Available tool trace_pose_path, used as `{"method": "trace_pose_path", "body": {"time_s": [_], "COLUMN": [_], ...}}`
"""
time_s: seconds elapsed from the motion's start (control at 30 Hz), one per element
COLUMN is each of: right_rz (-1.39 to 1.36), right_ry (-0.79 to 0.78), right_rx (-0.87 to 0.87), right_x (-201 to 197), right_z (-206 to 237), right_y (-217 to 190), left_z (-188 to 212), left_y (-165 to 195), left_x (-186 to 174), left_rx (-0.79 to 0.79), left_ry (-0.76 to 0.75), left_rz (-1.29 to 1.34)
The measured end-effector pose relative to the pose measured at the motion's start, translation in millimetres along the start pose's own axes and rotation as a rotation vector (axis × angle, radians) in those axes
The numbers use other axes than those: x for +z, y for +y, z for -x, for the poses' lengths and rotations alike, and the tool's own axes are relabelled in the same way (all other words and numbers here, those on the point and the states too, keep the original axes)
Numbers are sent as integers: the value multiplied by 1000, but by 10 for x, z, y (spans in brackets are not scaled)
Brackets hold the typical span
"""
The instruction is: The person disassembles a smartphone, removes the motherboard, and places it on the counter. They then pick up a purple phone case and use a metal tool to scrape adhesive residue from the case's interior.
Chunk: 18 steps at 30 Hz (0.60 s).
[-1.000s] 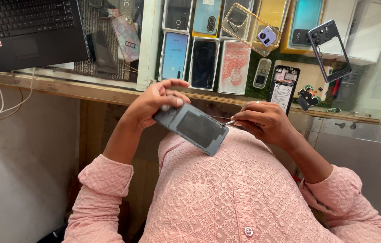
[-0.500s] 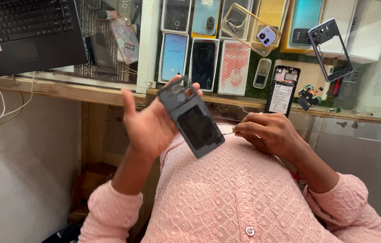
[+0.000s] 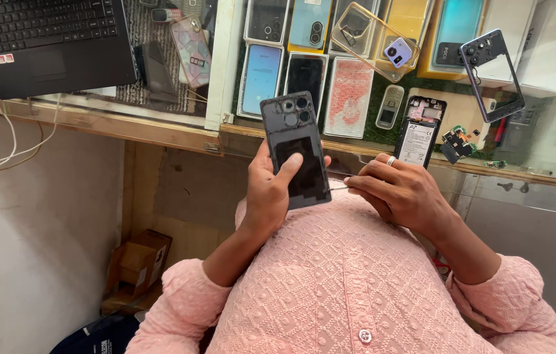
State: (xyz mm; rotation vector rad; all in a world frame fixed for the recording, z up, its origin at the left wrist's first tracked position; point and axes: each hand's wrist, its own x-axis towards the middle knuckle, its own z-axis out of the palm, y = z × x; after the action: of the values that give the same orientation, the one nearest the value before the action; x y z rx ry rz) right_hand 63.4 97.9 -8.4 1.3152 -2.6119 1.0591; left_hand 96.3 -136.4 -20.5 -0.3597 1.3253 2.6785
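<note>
Two hands at work: our left hand [image 3: 271, 190] grips the dark phone back panel [image 3: 295, 150] upright above the surface [image 3: 160, 131], right hand [image 3: 399, 193] pinching a thin tool [image 3: 338, 188] at its edge — we judge a steady grip and shallow prying best.

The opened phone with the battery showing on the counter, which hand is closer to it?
Right. The right hand sits just below the opened phone; the left hand is farther away, holding the dark back cover.

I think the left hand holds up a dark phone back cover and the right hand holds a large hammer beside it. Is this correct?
Not quite. In the head view the right hand pinches a thin pointed tool, not a large hammer. The left hand does hold up the dark phone back cover.
</note>
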Motion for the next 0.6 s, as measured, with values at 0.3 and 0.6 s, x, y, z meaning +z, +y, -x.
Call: {"method": "trace_pose_path", "body": {"time_s": [0.3, 0.6], "right_rz": [60, 180], "right_ry": [-44, 18], "right_rx": [112, 88], "right_x": [-51, -83], "right_z": [23, 44], "right_y": [-67, -56], "left_z": [-154, -274], "left_y": [-73, -95], "left_x": [108, 160], "left_rx": [79, 91], "left_ry": [45, 26], "left_rz": [-112, -70]}}
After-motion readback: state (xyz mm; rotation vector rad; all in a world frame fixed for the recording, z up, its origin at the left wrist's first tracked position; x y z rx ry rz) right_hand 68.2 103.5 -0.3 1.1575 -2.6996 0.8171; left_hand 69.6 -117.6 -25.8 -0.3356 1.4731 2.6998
